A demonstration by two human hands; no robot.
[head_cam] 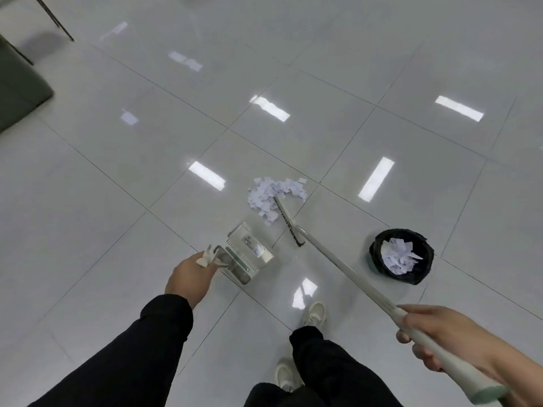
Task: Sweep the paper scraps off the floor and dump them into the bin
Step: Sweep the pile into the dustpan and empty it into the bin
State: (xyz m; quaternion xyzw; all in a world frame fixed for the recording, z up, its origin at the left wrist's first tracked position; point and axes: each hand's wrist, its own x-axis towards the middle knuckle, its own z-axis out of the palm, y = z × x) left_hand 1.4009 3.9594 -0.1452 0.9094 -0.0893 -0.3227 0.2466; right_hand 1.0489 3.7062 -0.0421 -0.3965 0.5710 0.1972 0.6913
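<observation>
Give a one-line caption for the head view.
Left hand holds dustpan, right hand the broom, beside paper scraps; bin nearby.

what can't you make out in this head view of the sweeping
- Dustpan inside: clear walls and glare hide whether scraps lie in it.
- Bin depth: paper on top covers what lies below.
- Broom bristles: seen edge-on, partly behind the paper scraps.
- Right hand: motion-blurred.

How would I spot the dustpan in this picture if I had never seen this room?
Start at the glossy tiled floor and find the pile of paper scraps near the middle. Just below and left of it sits the dustpan, gripped by the left hand. Unlike the round black bin, it is clear and boxy.
</observation>
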